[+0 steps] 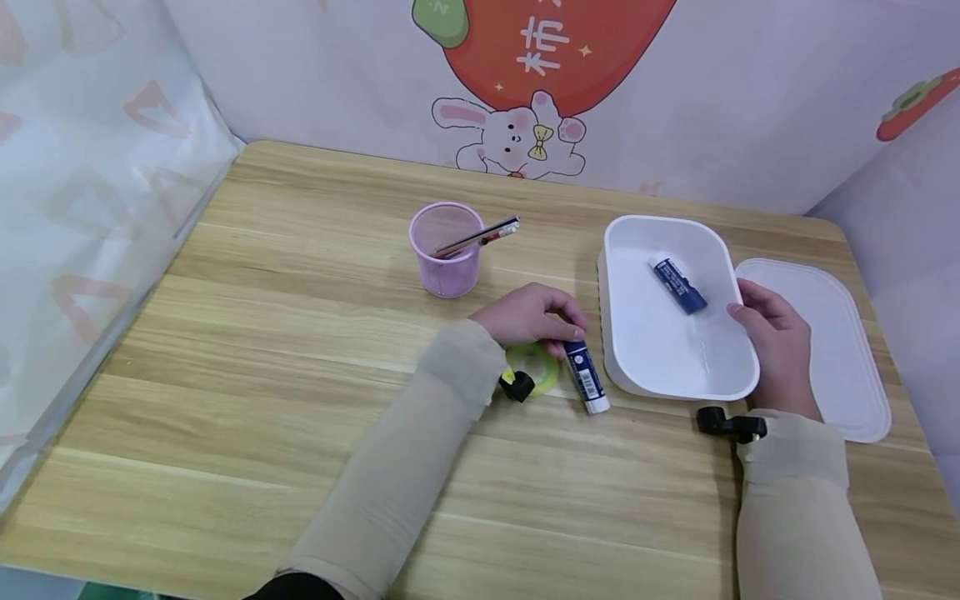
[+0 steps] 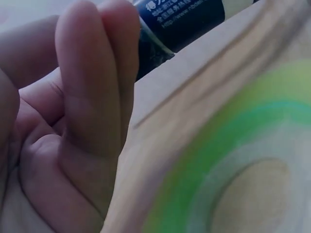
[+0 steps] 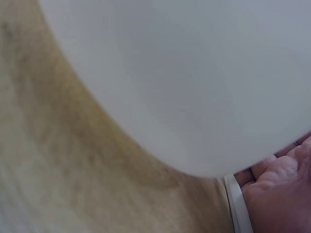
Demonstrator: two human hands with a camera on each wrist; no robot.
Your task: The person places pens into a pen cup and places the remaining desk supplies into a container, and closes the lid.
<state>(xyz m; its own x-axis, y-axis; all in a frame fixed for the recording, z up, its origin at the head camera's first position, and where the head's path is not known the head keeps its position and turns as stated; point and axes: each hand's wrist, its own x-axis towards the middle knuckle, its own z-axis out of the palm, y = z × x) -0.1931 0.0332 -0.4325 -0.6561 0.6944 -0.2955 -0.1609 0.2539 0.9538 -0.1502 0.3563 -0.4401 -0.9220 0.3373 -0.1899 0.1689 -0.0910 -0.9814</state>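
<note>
My left hand (image 1: pixel 528 315) pinches one end of a dark blue glue stick (image 1: pixel 587 377), whose white end points toward me. In the left wrist view, white print shows on the glue stick (image 2: pixel 187 18) beyond the fingers. Under and beside that hand lies a yellow-green roll of tape (image 1: pixel 553 377). With thumb at the rim, my right hand (image 1: pixel 780 346) holds the right side of a white plastic box (image 1: pixel 675 362). A second dark blue glue stick (image 1: pixel 681 287) lies inside the box. The box's pale wall (image 3: pixel 194 97) fills most of the right wrist view, hiding some fingers.
A flat white lid (image 1: pixel 855 367) lies on the wooden table (image 1: pixel 262 350), right of the box and partly behind my right hand. Farther back stands a pink cup (image 1: pixel 450 277) with several pencils (image 1: pixel 483 236) leaning out. Printed sheets (image 1: pixel 337 83) border the table's back and sides.
</note>
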